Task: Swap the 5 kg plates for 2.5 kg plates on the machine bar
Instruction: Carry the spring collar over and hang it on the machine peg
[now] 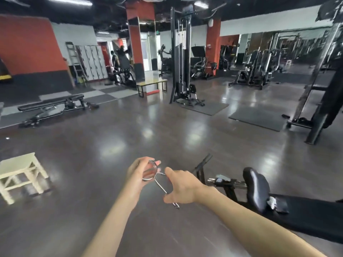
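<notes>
A person holds a chrome spring collar clip [155, 174] in both hands above the dark, glossy gym floor [111, 138]. The left hand [138, 173] curls around the coiled ring of the clip, fingers wrapped over its top and thumb side facing the camera. The right hand [182, 188] pinches the clip's two long wire handles, index finger stretched along the upper handle and thumb hooked under the lower one, whose black-tipped end juts out below the thumb. The clip hangs in mid-air, touching nothing but the two hands.

Just to the right of the hands stands a black padded machine seat [257, 190], with a short chrome bar end [222, 180] and black frame tubes beside it; whether any plate sits on that bar cannot be told, and no weight plates can be made out here. A small white wooden stool [20, 173] stands near the left edge of the floor. Farther back lie a flat black bench [53, 103], a tall cable tower [181, 58] on a rubber mat, red pillars, grey lockers and rows of other machines along a mirrored wall.
</notes>
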Tool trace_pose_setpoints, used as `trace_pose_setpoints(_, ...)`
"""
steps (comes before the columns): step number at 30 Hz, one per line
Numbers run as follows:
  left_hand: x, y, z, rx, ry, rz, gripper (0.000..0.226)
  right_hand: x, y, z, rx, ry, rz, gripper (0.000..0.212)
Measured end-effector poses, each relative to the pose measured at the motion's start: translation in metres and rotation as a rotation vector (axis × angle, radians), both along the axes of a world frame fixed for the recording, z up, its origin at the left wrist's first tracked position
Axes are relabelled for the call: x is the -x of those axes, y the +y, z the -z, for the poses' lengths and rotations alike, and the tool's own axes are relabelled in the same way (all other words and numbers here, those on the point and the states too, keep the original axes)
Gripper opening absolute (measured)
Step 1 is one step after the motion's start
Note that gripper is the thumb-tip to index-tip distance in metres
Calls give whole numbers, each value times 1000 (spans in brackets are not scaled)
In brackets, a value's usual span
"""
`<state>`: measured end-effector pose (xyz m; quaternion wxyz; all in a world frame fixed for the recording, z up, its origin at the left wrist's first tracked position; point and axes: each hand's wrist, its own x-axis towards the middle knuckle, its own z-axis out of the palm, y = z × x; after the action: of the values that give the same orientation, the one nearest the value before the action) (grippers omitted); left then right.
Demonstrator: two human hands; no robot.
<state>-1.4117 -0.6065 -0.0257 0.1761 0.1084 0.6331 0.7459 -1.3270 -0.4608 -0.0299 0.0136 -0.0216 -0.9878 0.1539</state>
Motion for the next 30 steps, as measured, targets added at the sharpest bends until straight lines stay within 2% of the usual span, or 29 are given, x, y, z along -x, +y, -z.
trace_pose_setpoints(5,148,36,15,2,-34,57,22,144,36,9,-3,-69,25,57)
trace_pose_setpoints(8,235,66,17,15,-52,96,27,222,58,15,-20,-27,56,68)
trace_pose_setpoints(10,289,94,17,34,-33,115,28,271,83,18,91,-8,111,69)
trace_pose_setpoints(12,336,123,18,47,-17,136,28,319,115,21,217,-1,161,52)
trace_pose_setpoints(14,384,156,24,11,-37,166,29,367,152,26,243,47,234,34)
trace_pose_setpoints(16,435,192,31,-24,-62,205,28,417,189,32,327,73,321,26)
trace_pose_setpoints(21,555,291,40,12,-70,322,33,536,278,44,539,74,388,48)
trace_pose_setpoints(23,601,333,43,53,-73,342,41,583,320,47,622,90,422,48)
trace_pose_setpoints(26,667,398,48,185,-48,362,37,645,378,48,736,105,479,42)
trace_pose_setpoints(30,739,494,66,294,-111,378,46,709,451,57,862,157,577,44)
